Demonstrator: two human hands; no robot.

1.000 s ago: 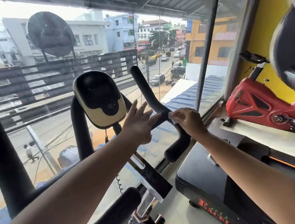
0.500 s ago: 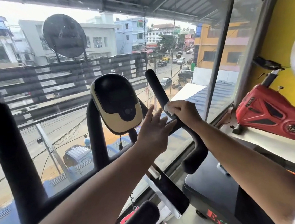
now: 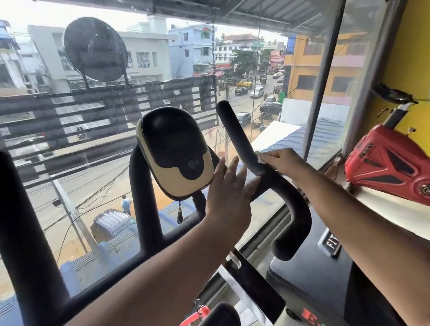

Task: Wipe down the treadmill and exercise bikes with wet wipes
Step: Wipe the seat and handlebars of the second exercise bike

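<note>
At the window, on the black exercise bike's right handlebar (image 3: 234,132), the right hand (image 3: 284,164) presses a white wet wipe (image 3: 260,157) to the grip, its fingers clasped round wipe and bar. The left hand (image 3: 228,195) lies with fingers straight and released on the bar, just beside the beige console (image 3: 175,150). A red bike (image 3: 396,167) stands well apart at right.

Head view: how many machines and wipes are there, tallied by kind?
Exercise bikes: 2 (black bike, red bike)
Treadmill: 1
Wet wipe: 1, held against the handlebar by the right hand
Total: 4
</note>
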